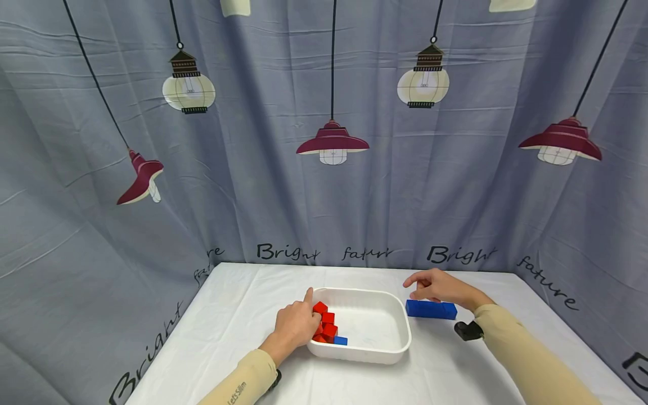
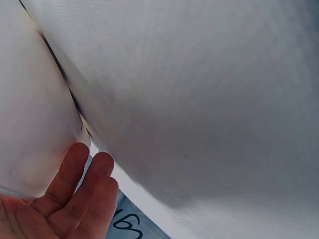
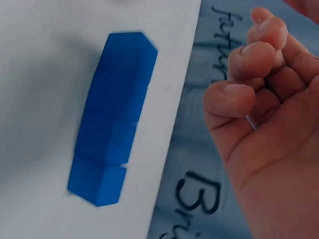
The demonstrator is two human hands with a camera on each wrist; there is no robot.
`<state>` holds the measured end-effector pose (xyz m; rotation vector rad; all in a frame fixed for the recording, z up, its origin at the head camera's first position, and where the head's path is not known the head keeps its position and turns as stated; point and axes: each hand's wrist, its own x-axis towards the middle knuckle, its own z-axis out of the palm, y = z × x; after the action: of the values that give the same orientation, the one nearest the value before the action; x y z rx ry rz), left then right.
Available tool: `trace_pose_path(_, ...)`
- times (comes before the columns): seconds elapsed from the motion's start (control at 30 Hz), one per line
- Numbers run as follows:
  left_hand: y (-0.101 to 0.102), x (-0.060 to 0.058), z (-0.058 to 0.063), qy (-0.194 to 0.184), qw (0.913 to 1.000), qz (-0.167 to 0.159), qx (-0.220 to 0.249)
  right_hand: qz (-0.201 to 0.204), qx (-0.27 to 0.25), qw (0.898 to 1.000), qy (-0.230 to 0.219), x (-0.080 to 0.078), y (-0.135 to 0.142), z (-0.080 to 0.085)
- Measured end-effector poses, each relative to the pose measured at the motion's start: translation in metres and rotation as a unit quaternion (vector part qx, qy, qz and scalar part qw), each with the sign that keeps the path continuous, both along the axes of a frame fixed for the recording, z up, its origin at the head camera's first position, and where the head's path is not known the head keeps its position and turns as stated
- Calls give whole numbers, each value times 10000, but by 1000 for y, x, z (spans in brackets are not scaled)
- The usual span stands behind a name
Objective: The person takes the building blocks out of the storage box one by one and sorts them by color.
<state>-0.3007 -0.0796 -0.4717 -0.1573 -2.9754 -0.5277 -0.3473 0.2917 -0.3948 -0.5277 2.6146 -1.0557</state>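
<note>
A white plastic tray (image 1: 361, 354) sits on the table with my left hand (image 1: 296, 325) at its left rim. That thumb is over the rim inside, and the other fingers (image 2: 94, 194) lie along the outer wall. Several red cubes (image 1: 330, 331) are heaped in the tray's left end, partly hidden by the hand. Beside them, against the near wall, lies a blue block (image 1: 341, 341). To the right of the tray, several blue cubes (image 3: 107, 104) stand in a straight row. Just above and behind this row is my right hand (image 1: 442, 286), fingers loosely bent, holding nothing.
White cloth covers the table (image 1: 243, 298). Behind it hangs a grey-blue curtain (image 1: 263, 197) printed with lamps and lettering. Dark bands (image 1: 468, 331) sit at both wrists, next to the beige sleeves (image 1: 526, 354).
</note>
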Motion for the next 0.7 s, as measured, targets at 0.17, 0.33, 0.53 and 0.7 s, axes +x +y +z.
trace_pose_path(0.17,1,0,0,-37,10000,0,55,311,143,9994,-98,-1,-18,9)
trace_pose_path(0.33,0,1,0,-8,10000,-3,66,611,105,9979,-180,-2,-36,17)
trace_pose_path(0.53,-1,0,0,9,10000,-16,73,827,136,9963,-182,-1,-56,20)
trace_pose_path(0.7,-2,-1,1,38,10000,-13,78,1002,182,9945,-237,-1,-71,18)
